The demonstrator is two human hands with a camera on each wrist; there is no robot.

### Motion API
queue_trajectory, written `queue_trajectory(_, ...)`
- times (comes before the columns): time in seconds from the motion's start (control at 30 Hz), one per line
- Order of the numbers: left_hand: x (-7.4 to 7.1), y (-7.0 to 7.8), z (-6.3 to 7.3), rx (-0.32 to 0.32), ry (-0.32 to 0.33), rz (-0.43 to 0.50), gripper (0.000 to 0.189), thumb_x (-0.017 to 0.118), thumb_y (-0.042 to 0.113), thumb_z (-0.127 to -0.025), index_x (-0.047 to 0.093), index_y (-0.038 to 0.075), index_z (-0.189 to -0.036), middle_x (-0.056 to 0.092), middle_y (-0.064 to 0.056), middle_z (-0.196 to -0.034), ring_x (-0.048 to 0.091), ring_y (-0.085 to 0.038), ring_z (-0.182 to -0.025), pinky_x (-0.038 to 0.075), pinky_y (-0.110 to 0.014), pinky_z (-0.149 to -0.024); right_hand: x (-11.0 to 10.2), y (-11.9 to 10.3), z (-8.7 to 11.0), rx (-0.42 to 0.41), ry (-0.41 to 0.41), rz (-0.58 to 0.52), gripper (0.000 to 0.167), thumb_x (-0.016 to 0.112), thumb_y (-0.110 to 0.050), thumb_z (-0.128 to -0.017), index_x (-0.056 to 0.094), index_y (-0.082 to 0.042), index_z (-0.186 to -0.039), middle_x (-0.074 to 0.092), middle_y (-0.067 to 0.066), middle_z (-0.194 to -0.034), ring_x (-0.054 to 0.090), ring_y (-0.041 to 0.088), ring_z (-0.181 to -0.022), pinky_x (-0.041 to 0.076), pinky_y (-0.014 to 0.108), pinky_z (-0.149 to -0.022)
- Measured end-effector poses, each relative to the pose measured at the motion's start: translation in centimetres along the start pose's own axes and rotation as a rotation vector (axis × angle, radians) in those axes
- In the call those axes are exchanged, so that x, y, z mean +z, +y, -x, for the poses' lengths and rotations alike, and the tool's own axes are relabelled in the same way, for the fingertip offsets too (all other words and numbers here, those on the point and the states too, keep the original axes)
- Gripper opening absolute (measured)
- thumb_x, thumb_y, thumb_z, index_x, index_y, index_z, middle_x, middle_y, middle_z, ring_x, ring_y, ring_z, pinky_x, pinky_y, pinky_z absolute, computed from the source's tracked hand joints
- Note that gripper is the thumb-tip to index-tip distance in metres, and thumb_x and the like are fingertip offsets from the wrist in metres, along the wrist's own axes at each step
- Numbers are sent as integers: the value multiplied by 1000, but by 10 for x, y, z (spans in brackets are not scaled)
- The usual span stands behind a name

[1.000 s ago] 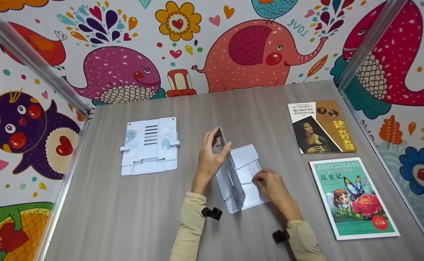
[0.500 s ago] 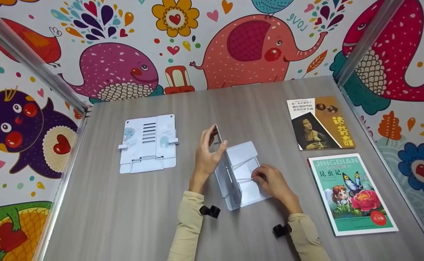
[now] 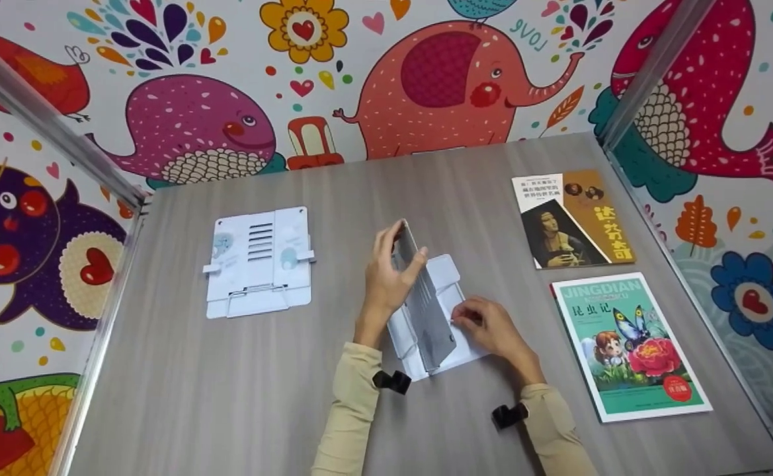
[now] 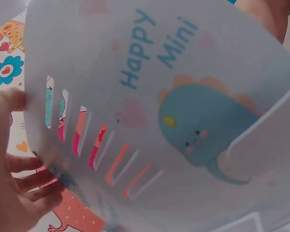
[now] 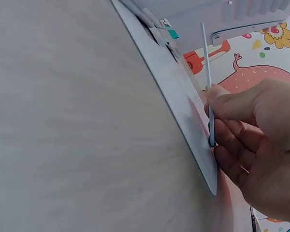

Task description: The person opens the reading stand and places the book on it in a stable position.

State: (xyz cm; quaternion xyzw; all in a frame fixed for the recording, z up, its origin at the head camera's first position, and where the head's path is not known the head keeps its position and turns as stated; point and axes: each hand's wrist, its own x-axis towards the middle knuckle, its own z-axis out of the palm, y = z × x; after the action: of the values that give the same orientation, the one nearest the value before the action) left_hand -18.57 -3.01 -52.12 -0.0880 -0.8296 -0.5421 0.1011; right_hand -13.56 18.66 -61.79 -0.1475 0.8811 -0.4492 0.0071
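Note:
A book stand (image 3: 429,320) stands on the table with its panel raised from a flat white base plate (image 3: 444,268). My left hand (image 3: 383,284) grips the panel's upper edge, thumb on one face and fingers behind. The left wrist view shows the slotted panel (image 4: 101,43) with "Happy Mini" and a blue dinosaur printed on it. My right hand (image 3: 495,330) is beside the panel, over the base. Between its thumb and fingers it pinches a thin wire support rod (image 5: 206,53), which sticks up from the base plate (image 5: 176,104) in the right wrist view.
Another book stand (image 3: 264,248) lies flat to the left, its side clips sticking out. Two books lie at the right: a brown and white one (image 3: 574,221) behind and a green one (image 3: 631,347) nearer. Patterned walls (image 3: 439,92) border the table (image 3: 181,390).
My right hand has moved the wire rod closer to the panel. The panel now leans further toward the right hand, showing more of its slotted back. The head view has shifted slightly.

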Motion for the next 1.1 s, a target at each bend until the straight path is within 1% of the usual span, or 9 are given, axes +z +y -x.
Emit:
queue_trajectory(0.1,6,3,-4,-10,-10,-18,68,66,41,-93,45,11,-150,50,-11,-146,52,-30,-135,44,-50,-113,0,1,-1,-13,20,9,10,72,2,-89,73,-8,-92,68,5,-89,57,12,-79,51,25,-71)
queue_trajectory(0.27,15,8,-8,-9,-17,-71,71,66,45,-91,46,10,-150,51,-11,-145,52,-29,-134,45,-47,-112,1,5,-1,-101,44,6,17,69,10,-83,73,-2,-93,68,7,-88,57,11,-79,50,25,-70)
queue_trajectory(0.47,24,10,-7,-28,-30,-114,73,64,48,-91,45,10,-151,49,-11,-145,51,-29,-134,44,-47,-112,3,10,0,-180,47,-56,24,69,9,-78,73,-1,-100,69,7,-90,55,8,-81,48,23,-73)
queue_trajectory(0.57,27,9,-6,-29,-28,-117,73,64,48,-91,45,11,-150,49,-10,-145,51,-28,-134,44,-47,-113,2,10,3,-154,28,-69,22,70,6,-81,73,-2,-101,69,6,-91,54,6,-81,47,23,-73)
queue_trajectory(0.67,30,8,-6,-32,-33,-121,73,64,48,-91,45,11,-151,49,-10,-145,51,-27,-134,44,-46,-113,-1,4,6,-128,23,-96,21,69,8,-82,72,-1,-101,68,7,-89,52,5,-80,46,21,-72)
queue_trajectory(0.8,35,9,-4,-32,-35,-143,73,66,47,-91,45,10,-150,49,-11,-144,52,-28,-132,45,-47,-112,-2,-4,9,-165,43,-160,22,68,15,-80,70,5,-99,66,12,-86,51,2,-79,45,18,-72)
queue_trajectory(0.9,36,9,-5,-25,-31,-159,71,65,45,-92,45,9,-150,49,-11,-143,53,-29,-131,45,-47,-111,0,1,9,-174,49,-170,21,68,14,-80,70,4,-98,66,12,-85,51,2,-79,45,17,-71)
queue_trajectory(0.97,35,9,-6,-16,-29,-157,70,64,44,-92,45,8,-150,49,-12,-143,53,-29,-131,45,-47,-111,1,6,8,-140,47,-165,22,68,13,-81,71,1,-99,66,10,-87,51,3,-79,45,18,-72)
queue_trajectory(1.1,28,9,-9,13,-5,-127,69,63,42,-92,46,6,-148,50,-14,-142,53,-31,-131,45,-48,-110,0,12,4,-59,34,-148,15,68,7,-89,72,-4,-98,67,7,-89,53,6,-79,46,21,-71)
